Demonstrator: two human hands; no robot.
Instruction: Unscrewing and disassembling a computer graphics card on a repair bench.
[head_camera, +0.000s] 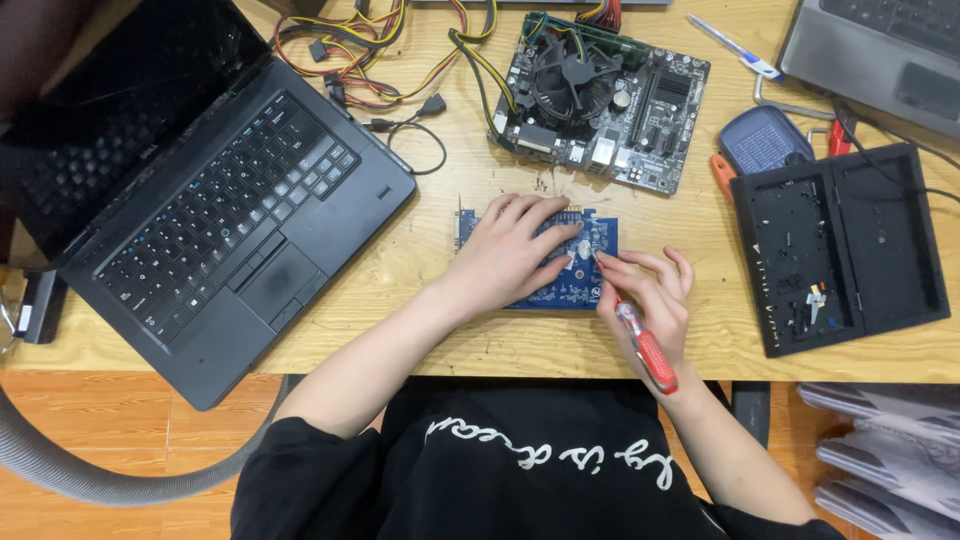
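Blue circuit card (585, 262) lies flat on the wooden counter (440, 255), right at its near edge, just in front of the person. Left hand (510, 250) is spread palm-down over the card's left part, fingers loose, pinning it rather than clasping it. Right hand (650, 295) is wrapped around a red-handled screwdriver (640, 340), grip closed on the shaft, tip angled up and left onto the card near a pale round part by the left fingertips. By the look of it the job sits in its middle: tool is engaged, yet the card looks whole, with nothing lifted off it. Whether any screw is out, I cannot tell. Beyond the card rests a motherboard (600, 95) with its fan; an open black laptop (210, 215) sits left, a black parts tray (840, 250) right
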